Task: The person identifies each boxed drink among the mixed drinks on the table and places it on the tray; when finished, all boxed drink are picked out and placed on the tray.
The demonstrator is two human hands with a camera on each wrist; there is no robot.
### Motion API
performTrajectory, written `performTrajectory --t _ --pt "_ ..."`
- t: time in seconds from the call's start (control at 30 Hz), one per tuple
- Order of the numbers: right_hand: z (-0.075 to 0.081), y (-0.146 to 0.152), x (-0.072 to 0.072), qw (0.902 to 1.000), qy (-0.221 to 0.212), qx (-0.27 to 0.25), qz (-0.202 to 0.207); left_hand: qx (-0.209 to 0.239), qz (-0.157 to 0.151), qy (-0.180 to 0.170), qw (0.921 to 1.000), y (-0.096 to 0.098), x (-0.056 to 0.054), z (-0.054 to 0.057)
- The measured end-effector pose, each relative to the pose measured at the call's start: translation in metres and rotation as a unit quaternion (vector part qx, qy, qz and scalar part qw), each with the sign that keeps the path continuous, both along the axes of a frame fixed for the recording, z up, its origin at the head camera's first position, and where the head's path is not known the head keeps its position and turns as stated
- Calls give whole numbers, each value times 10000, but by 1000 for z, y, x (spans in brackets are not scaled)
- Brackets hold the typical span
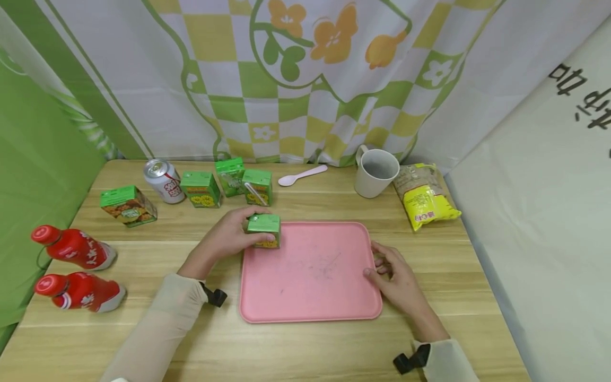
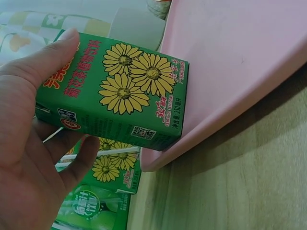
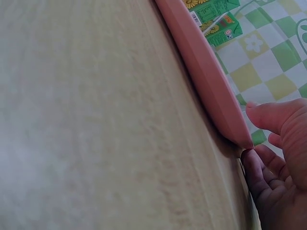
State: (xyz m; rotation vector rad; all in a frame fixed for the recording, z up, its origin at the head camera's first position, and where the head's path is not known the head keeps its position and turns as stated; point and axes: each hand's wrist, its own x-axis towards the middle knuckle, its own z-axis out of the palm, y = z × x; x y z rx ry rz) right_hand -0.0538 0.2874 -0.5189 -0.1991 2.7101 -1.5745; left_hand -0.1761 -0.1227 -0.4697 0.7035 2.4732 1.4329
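My left hand (image 1: 232,231) grips a green chrysanthemum tea carton (image 2: 120,86), thumb on one side and fingers on the other. This carton, printed with yellow flowers, stands over the far left corner of the pink tray (image 1: 310,286). At the tray's right edge is my right hand (image 1: 400,278), its thumb over the rim and its fingers curled at the side. In the right wrist view the fingertips (image 3: 250,155) touch the tray's corner. The tray lies flat on the wooden table.
Behind the left hand stand several green cartons (image 1: 200,190) and a silver can (image 1: 164,181). Two red bottles (image 1: 78,292) lie at the left. A pink spoon (image 1: 303,175), a white mug (image 1: 375,174) and a yellow snack bag (image 1: 425,196) line the back, before a checked curtain (image 1: 296,106).
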Motion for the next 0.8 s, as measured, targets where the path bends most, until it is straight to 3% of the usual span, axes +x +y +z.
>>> performTrajectory --t 0.23,0.33,0.5,0.6,0.8 --pt "-2 0 0 10000 63 -6 -14 229 -69 -195 9995 -5 0 -1" --pt "-2 -1 0 10000 62 -5 -13 511 12 -5 9987 -12 0 2" --pt "-4 -2 0 9998 171 -51 -10 1041 399 467 9927 -30 -2 9" --pt "5 -6 1 9997 248 -81 -25 1268 668 649 9875 -40 -3 13" --pt "19 -14 4 9997 228 -113 -55 1549 1179 1002 9757 -52 5 36"
